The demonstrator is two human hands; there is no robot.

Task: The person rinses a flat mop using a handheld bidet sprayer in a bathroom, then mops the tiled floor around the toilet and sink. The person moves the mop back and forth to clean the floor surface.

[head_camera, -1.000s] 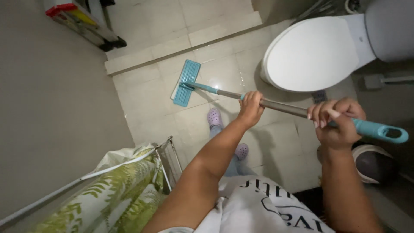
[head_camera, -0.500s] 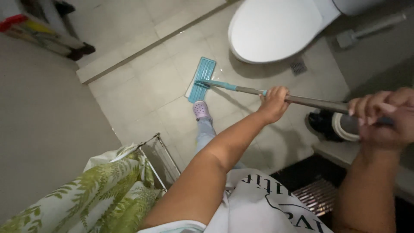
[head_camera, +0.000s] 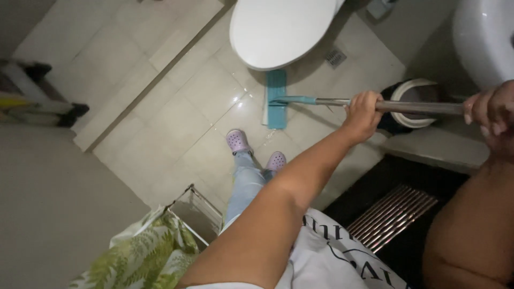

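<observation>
The flat teal mop head lies on the wet tiled floor, touching the front edge of the closed white toilet, its long side running toward the person's lilac clogs. From it the metal mop handle runs nearly level to the right. The left hand is the nearer to the head, closed around the handle about midway; the right hand grips farther back, at the frame's right edge, beside the dark bin.
</observation>
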